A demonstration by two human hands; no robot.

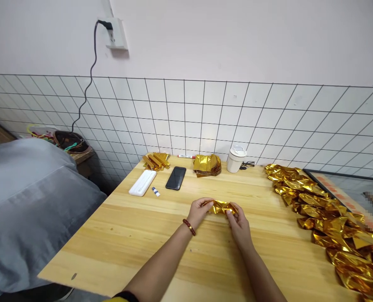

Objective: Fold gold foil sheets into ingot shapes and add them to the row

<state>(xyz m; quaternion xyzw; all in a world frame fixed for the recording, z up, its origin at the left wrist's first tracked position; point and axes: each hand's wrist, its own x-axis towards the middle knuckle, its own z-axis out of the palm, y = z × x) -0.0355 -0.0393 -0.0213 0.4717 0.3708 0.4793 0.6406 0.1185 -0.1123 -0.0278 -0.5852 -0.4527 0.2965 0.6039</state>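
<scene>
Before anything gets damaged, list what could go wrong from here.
The gold foil piece might tear if pulled too hard: the left hand and right hand grip its opposite ends.

The lidded white cup could tip if knocked, perhaps onto the gold foil stack beside it.

hands point(200, 211) point(240, 223) partly hide the gold foil point(221, 206); both forearms point(166, 264) point(262, 270) are cut off below.

A black phone point(175, 178) lies on the bench point(117, 239). From it, a white power bank point(143, 183) sits at nine o'clock, a red-and-white marker point(185, 156) at one, a lidded cup point(234, 161) between two and three.
</scene>
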